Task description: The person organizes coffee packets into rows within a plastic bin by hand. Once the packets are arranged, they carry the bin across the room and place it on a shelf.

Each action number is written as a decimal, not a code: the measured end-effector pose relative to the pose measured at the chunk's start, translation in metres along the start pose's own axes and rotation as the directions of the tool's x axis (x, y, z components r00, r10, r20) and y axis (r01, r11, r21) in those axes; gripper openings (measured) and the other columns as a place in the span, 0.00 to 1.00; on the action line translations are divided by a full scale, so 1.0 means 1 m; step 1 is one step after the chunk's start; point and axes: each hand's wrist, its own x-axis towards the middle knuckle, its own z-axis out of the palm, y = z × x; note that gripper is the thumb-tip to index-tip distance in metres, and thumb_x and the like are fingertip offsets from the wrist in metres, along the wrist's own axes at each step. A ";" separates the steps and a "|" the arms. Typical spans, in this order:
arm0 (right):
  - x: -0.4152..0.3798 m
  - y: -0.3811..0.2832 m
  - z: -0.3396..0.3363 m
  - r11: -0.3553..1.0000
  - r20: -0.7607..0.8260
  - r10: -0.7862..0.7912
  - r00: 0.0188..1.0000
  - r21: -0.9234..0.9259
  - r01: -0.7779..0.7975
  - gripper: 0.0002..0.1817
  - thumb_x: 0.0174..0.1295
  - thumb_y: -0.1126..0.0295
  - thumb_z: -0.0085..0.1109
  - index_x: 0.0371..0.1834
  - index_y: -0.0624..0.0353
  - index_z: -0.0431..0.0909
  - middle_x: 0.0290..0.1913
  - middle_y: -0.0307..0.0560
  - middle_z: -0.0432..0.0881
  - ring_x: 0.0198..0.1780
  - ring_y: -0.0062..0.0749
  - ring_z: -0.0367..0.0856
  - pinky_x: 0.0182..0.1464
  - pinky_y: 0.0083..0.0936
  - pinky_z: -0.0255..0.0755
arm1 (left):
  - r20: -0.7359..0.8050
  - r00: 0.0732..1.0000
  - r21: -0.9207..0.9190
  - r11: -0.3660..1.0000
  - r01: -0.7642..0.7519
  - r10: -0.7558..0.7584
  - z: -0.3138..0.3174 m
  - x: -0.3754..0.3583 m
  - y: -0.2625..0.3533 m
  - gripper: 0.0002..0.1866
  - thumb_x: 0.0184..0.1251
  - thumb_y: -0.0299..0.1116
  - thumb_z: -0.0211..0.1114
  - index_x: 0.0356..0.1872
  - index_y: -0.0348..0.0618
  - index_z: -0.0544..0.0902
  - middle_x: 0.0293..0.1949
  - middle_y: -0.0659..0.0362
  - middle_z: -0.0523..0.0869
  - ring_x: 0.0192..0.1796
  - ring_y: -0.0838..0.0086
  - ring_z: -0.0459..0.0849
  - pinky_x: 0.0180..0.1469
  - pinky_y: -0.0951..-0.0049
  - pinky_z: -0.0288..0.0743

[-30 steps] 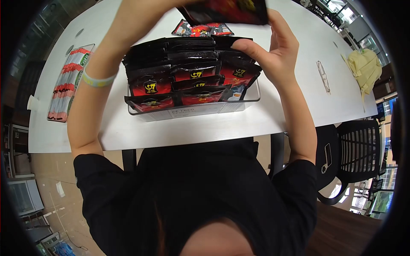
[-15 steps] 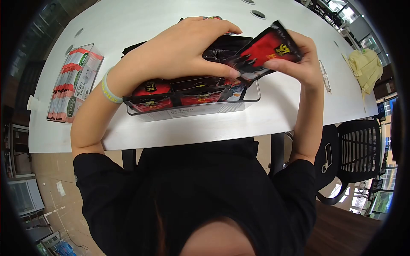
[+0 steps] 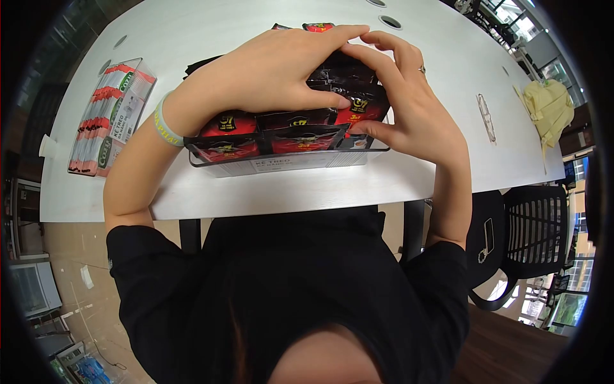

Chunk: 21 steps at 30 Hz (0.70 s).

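Observation:
A clear plastic tray (image 3: pixel 307 160) near the table's front edge holds several black and red sachets (image 3: pixel 302 142) in rows. My left hand (image 3: pixel 275 70) arches over the tray from the left, fingers spread, its thumb tip touching a sachet at the right end. Around that same red and black sachet (image 3: pixel 359 110), my right hand (image 3: pixel 403 102) curves from the right, thumb at its lower edge and fingers at the back. The sachet sits in the tray's right end. My palms hide part of the rows behind.
At the left stands another clear tray (image 3: pixel 110 121) of white and red sticks. Eyeglasses (image 3: pixel 486 118) and a yellow-green cloth bag (image 3: pixel 547 109) lie at the right. A black chair (image 3: pixel 534 224) holding a phone is beyond the front edge. A red packet (image 3: pixel 318 27) shows behind the tray.
My right hand has moved left and down with the sachet, which now sits in the tray's right end instead of being held up beside it. My left hand has barely shifted.

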 end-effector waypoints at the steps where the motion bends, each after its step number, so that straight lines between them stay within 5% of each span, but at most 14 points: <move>1: -0.001 0.001 0.000 1.000 0.011 0.006 1.000 -0.010 -0.006 0.48 0.40 0.64 0.79 0.69 0.52 0.66 0.70 0.50 0.58 0.67 0.50 0.64 0.68 0.39 0.65 | -0.009 1.000 0.033 0.999 -0.007 0.007 0.001 0.000 -0.001 0.38 0.58 0.47 0.69 0.68 0.45 0.67 0.48 0.46 0.84 0.47 0.53 0.84 0.51 0.61 0.76; 4: 0.001 0.018 0.000 0.975 -0.005 -0.070 0.998 0.211 0.069 0.49 0.39 0.61 0.81 0.69 0.55 0.66 0.68 0.49 0.64 0.68 0.43 0.65 0.67 0.39 0.63 | 0.004 1.000 0.077 0.997 -0.007 0.007 0.000 0.000 -0.003 0.39 0.58 0.46 0.69 0.69 0.45 0.66 0.49 0.46 0.84 0.47 0.53 0.84 0.51 0.61 0.76; 6: 0.003 0.037 -0.014 0.934 0.086 -0.010 0.996 0.358 -0.022 0.48 0.43 0.55 0.78 0.69 0.57 0.66 0.65 0.47 0.71 0.67 0.35 0.68 0.64 0.34 0.65 | 0.024 1.000 0.088 0.996 -0.001 -0.001 0.000 0.000 -0.003 0.39 0.58 0.46 0.69 0.70 0.46 0.66 0.49 0.45 0.84 0.47 0.53 0.83 0.52 0.61 0.76; 7: 0.004 0.060 -0.005 0.854 -0.062 0.009 0.998 0.520 0.025 0.40 0.55 0.49 0.68 0.69 0.57 0.67 0.60 0.45 0.77 0.64 0.32 0.72 0.62 0.30 0.64 | -0.004 0.999 0.095 0.995 -0.040 0.041 0.001 0.000 -0.003 0.39 0.58 0.46 0.69 0.70 0.46 0.66 0.50 0.46 0.84 0.48 0.53 0.83 0.53 0.61 0.76; 8: 0.006 0.074 0.000 0.786 -0.109 0.124 0.986 0.618 -0.031 0.34 0.65 0.46 0.55 0.68 0.56 0.68 0.59 0.45 0.77 0.62 0.31 0.74 0.62 0.29 0.63 | -0.033 0.996 0.103 0.992 -0.079 0.083 0.002 -0.001 -0.002 0.39 0.59 0.46 0.69 0.70 0.46 0.66 0.50 0.46 0.83 0.48 0.53 0.83 0.53 0.61 0.76; 10: 0.011 0.096 0.016 0.734 -0.159 0.386 0.909 0.650 -0.198 0.29 0.70 0.50 0.50 0.68 0.56 0.68 0.59 0.45 0.78 0.60 0.30 0.75 0.61 0.29 0.65 | -0.037 0.991 0.122 0.985 -0.121 0.126 0.003 0.000 -0.005 0.36 0.59 0.46 0.68 0.67 0.43 0.68 0.49 0.45 0.84 0.47 0.53 0.84 0.52 0.61 0.76; 11: 0.013 0.103 0.029 0.783 -0.148 0.460 0.875 0.533 -0.321 0.27 0.71 0.53 0.48 0.70 0.52 0.68 0.61 0.47 0.77 0.61 0.30 0.75 0.63 0.28 0.65 | -0.039 0.985 0.145 0.976 -0.160 0.167 0.003 0.001 -0.005 0.35 0.59 0.47 0.66 0.65 0.40 0.71 0.48 0.45 0.85 0.46 0.53 0.85 0.51 0.61 0.77; 13: 0.010 0.132 0.075 0.928 -0.194 0.350 0.917 0.203 -0.312 0.30 0.69 0.48 0.52 0.70 0.50 0.68 0.63 0.51 0.76 0.66 0.41 0.72 0.68 0.34 0.60 | -0.017 0.990 0.128 0.982 -0.137 0.140 0.002 0.002 -0.001 0.33 0.59 0.46 0.66 0.64 0.41 0.72 0.49 0.45 0.85 0.47 0.54 0.85 0.51 0.61 0.77; 14: 0.010 0.135 0.088 0.908 -0.090 0.325 0.941 0.309 -0.284 0.35 0.64 0.44 0.55 0.74 0.39 0.63 0.70 0.52 0.68 0.72 0.45 0.64 0.71 0.49 0.54 | 0.006 0.994 0.112 0.988 -0.105 0.105 0.001 0.001 0.001 0.32 0.59 0.46 0.66 0.64 0.42 0.73 0.50 0.45 0.84 0.47 0.54 0.85 0.52 0.61 0.77; 16: 0.019 0.135 0.112 0.942 0.019 0.324 0.946 -0.095 -0.321 0.39 0.59 0.40 0.57 0.74 0.32 0.61 0.74 0.52 0.62 0.75 0.44 0.59 0.68 0.68 0.45 | 0.009 0.991 0.116 0.985 -0.131 0.131 0.000 -0.003 0.006 0.35 0.59 0.43 0.69 0.67 0.45 0.70 0.52 0.49 0.83 0.50 0.56 0.84 0.54 0.63 0.77; 17: 0.023 0.143 0.123 0.973 0.010 0.209 0.978 -0.106 -0.207 0.40 0.57 0.36 0.57 0.74 0.26 0.59 0.76 0.48 0.58 0.76 0.44 0.57 0.62 0.80 0.39 | 0.009 0.989 0.095 0.985 -0.147 0.147 0.001 -0.003 0.010 0.34 0.59 0.43 0.69 0.67 0.45 0.70 0.52 0.49 0.83 0.50 0.56 0.84 0.55 0.63 0.77; 19: 0.035 0.128 0.117 0.914 0.089 0.168 0.982 -0.387 -0.121 0.35 0.61 0.37 0.51 0.73 0.26 0.63 0.75 0.45 0.62 0.76 0.43 0.57 0.63 0.78 0.38 | 0.033 0.982 0.053 0.981 -0.188 0.186 0.002 -0.002 0.016 0.34 0.58 0.41 0.69 0.67 0.45 0.70 0.51 0.48 0.83 0.50 0.55 0.84 0.53 0.64 0.77; 21: 0.039 0.131 0.116 0.937 0.128 0.216 0.968 -0.304 -0.169 0.27 0.67 0.41 0.44 0.67 0.33 0.73 0.72 0.42 0.68 0.75 0.42 0.60 0.64 0.78 0.39 | 0.099 0.981 0.026 0.985 -0.171 0.168 0.001 -0.005 0.030 0.34 0.57 0.40 0.69 0.66 0.45 0.71 0.48 0.48 0.84 0.48 0.55 0.84 0.51 0.64 0.77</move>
